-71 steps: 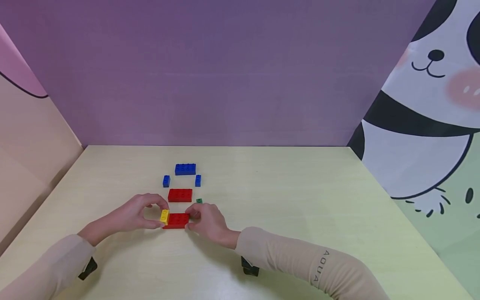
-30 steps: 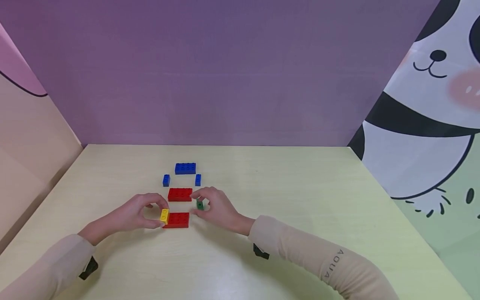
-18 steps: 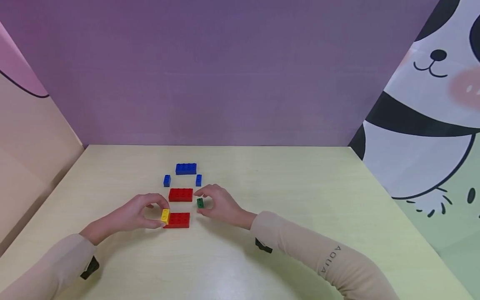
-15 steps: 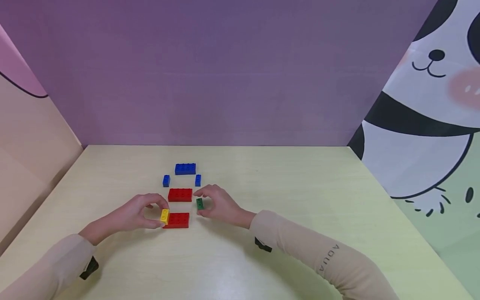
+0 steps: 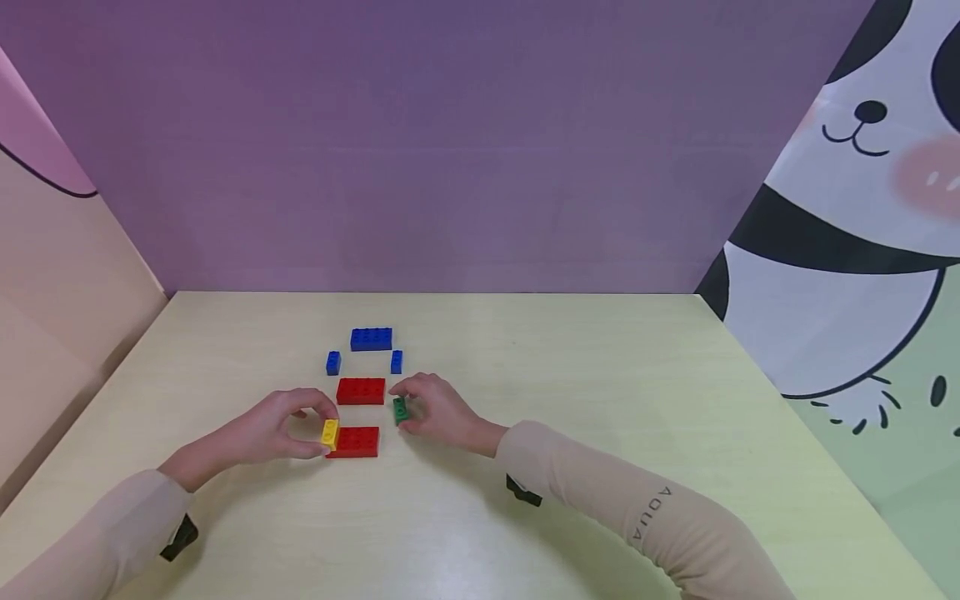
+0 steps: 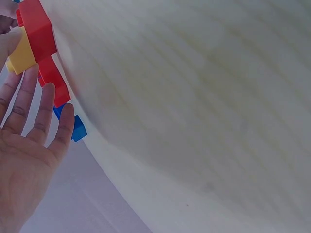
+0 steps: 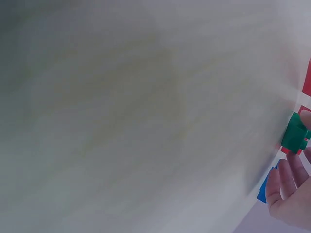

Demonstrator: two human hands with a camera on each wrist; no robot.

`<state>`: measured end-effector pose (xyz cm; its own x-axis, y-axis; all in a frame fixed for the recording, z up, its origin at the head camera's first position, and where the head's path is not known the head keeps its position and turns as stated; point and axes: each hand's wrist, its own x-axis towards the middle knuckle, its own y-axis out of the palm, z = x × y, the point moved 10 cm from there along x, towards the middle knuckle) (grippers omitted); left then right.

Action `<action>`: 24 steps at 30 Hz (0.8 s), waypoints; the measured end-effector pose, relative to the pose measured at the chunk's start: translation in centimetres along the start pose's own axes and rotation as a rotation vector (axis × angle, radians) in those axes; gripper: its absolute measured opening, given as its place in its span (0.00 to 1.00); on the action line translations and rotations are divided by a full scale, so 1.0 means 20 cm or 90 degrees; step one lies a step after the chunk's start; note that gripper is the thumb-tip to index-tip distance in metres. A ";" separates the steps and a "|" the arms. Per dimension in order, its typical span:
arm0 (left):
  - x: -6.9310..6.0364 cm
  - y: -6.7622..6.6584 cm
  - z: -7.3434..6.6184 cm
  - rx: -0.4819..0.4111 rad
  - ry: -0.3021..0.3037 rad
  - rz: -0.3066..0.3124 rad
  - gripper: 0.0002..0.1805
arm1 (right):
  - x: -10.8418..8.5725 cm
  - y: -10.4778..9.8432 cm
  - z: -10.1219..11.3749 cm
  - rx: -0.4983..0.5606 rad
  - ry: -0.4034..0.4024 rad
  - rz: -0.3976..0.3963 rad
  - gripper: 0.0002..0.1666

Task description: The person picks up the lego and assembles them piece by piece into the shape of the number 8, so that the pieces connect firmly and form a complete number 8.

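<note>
Yellow brick [image 5: 330, 434] in pinch of left hand [image 5: 273, 423], atop left end of near red brick [image 5: 358, 442]. Green brick [image 5: 401, 410] in pinch of right hand [image 5: 446, 413], just right of and slightly nearer than far red brick [image 5: 361, 392]. Three blue bricks [image 5: 371, 340] farther off on table [image 5: 570, 392].

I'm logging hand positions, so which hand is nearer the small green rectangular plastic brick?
Right. The right hand is at the green brick, pinching it; the left hand is apart from it, off to its left, holding the small yellow rectangular plastic brick.
</note>
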<state>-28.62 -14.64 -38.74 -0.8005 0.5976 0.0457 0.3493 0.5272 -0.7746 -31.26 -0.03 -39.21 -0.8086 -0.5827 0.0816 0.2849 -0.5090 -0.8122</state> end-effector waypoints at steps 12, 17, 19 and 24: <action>0.00 0.00 0.01 -0.004 0.003 -0.002 0.20 | 0.01 0.02 -0.01 -0.005 0.005 0.010 0.23; 0.00 0.00 0.01 -0.004 0.003 -0.002 0.21 | 0.01 0.01 -0.01 -0.003 0.006 0.006 0.21; 0.00 0.00 0.01 -0.004 0.001 -0.002 0.21 | 0.01 0.01 -0.01 0.003 0.007 0.005 0.21; 0.00 0.00 0.02 -0.001 0.001 -0.003 0.21 | 0.01 0.00 0.00 0.023 0.010 0.005 0.21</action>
<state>-28.78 -14.82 -38.97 -0.8016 0.5958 0.0499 0.3462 0.5305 -0.7737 -31.42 -0.07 -39.12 -0.8142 -0.5768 0.0665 0.3090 -0.5275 -0.7914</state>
